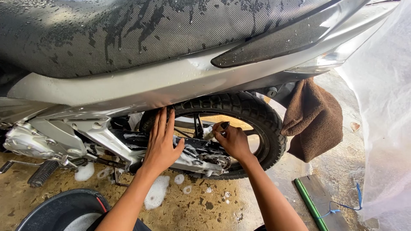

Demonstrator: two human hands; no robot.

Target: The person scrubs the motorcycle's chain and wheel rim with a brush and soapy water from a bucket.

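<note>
Below hands, black basin, soapy water

Left hand flat, fingers spread upward; right hand in a closed pinching grip, both forearms outstretched.

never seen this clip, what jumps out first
A wet silver motorbike fills the top of the view, its rear wheel at centre. The left hand lies flat on the soapy chain guard; the right hand holds a small brush at the spokes. A brown towel hangs at right.
</note>
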